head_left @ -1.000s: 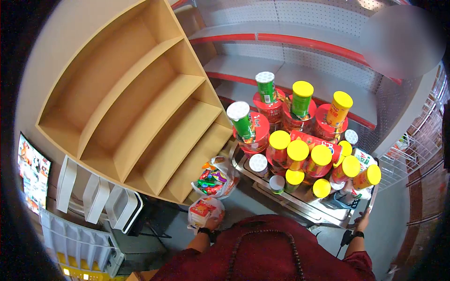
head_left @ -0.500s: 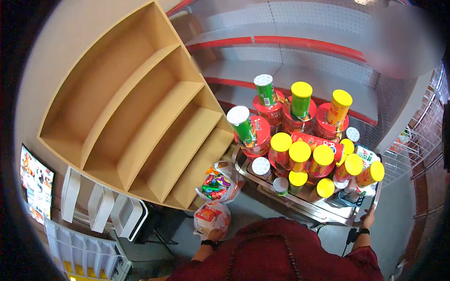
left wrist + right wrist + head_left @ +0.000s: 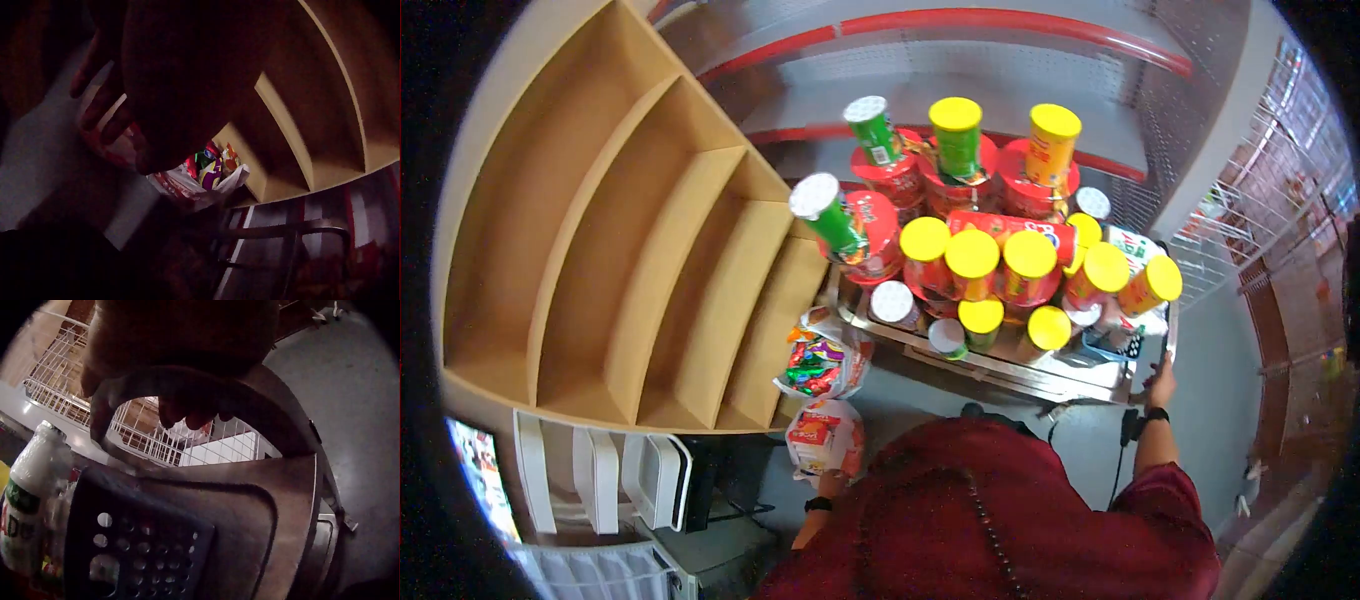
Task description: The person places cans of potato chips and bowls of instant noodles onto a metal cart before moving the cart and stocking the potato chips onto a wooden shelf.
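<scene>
My right hand (image 3: 1162, 385) grips the curved metal handle (image 3: 262, 412) at the right end of a metal cart (image 3: 1040, 380), with fingertips showing beneath the bar. Beside the handle are a dark blue perforated basket (image 3: 137, 544) and a white bottle (image 3: 28, 500). My left hand (image 3: 830, 485) is low at the near side of a white plastic bag (image 3: 825, 440) with red and orange print; its fingers (image 3: 103, 103) extend loosely. Just beyond sits another plastic bag (image 3: 855, 375) of colourful wrapped packets. Yellow-lidded canisters (image 3: 1030, 255), red-lidded jars (image 3: 875, 240) and green cans (image 3: 835, 220) crowd the cart.
A wooden shelf unit (image 3: 650, 190) stands at left. Grey shelves with red edges (image 3: 960, 20) rise behind the cart, and a white wire rack (image 3: 1230, 220) is at right. White trays (image 3: 650, 480) and a screen (image 3: 480, 470) are at lower left.
The head view has shifted, so cart, bags and shelves sit further left and higher. My right hand has stayed on the cart handle; my left hand has stayed by the printed bag.
</scene>
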`<state>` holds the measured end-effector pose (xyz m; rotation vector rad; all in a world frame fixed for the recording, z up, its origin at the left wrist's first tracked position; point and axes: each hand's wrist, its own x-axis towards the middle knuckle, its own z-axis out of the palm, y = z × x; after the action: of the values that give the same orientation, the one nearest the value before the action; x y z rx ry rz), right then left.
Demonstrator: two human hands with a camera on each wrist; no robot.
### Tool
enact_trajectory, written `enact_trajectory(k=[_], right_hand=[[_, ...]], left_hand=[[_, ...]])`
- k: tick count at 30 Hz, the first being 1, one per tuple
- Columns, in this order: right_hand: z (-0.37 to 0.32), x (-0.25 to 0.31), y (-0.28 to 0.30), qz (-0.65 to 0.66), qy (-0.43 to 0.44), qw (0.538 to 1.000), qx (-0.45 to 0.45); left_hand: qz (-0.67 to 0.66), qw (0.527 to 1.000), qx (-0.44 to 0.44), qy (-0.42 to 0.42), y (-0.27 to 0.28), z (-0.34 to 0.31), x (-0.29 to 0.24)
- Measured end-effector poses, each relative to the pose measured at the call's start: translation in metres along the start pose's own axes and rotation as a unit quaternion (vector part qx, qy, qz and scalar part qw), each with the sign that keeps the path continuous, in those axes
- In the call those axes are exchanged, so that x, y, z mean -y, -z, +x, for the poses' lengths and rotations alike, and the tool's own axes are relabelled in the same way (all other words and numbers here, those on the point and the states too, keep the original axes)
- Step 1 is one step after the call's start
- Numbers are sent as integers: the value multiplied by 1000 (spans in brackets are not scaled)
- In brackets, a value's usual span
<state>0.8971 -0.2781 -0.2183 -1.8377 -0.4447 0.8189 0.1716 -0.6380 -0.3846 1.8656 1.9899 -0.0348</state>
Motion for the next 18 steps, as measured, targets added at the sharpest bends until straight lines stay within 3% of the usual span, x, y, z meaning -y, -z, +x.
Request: enact_trajectory(k=[1, 2, 3, 4, 6, 7, 8, 9, 10, 11, 12, 13, 14, 16, 17, 18], right_hand=[[6, -6, 2, -10, 2, 1000, -3], [10, -10, 3, -20, 4, 1000, -7], [6, -7, -1, 1, 12, 1000, -22], [5, -7, -2, 23, 21, 999, -36], [29, -35, 0, -45, 48, 995, -68], [22, -26, 2, -56, 46, 995, -70], [4, -11, -3, -66, 43, 994, -69], [2, -6, -3, -66, 35, 995, -65], [2, -5, 1, -66, 33, 995, -72], [1, -5, 4, -136, 45, 986, -84], [1, -3, 4, -206, 57, 973, -92], [-22, 21, -4, -205, 72, 966, -140], [-22, 22, -4, -206, 74, 966, -139], [-21, 23, -5, -250, 312, 878, -264], [-31, 38, -5, -251, 313, 878, -263], [-52, 67, -5, -267, 383, 848, -250]], left_hand=[[-114, 985, 15, 130, 4, 3, -4], [-222, 940, 33, 257, 12, 8, -8], [-82, 988, 120, 48, 62, 10, -19], [-82, 987, 131, 34, 38, 5, -22], [95, 993, 10, -63, 9, 23, 14], [76, 993, 16, -92, 10, 29, 18], [75, 992, 20, -101, 13, 35, 14], [-58, 996, 44, 42, 19, 42, 13], [-188, 962, 67, 187, 26, 48, 8], [-187, 962, 71, 184, 22, 53, 13], [-72, 996, 20, 51, 17, 62, 19], [46, 995, -35, -82, 14, 68, 23], [44, 995, -35, -80, 19, 66, 17], [-100, 992, 3, 75, 39, 77, -3], [-170, 974, 23, 151, 52, 81, -15], [-237, 944, 43, 225, 64, 78, -23]])
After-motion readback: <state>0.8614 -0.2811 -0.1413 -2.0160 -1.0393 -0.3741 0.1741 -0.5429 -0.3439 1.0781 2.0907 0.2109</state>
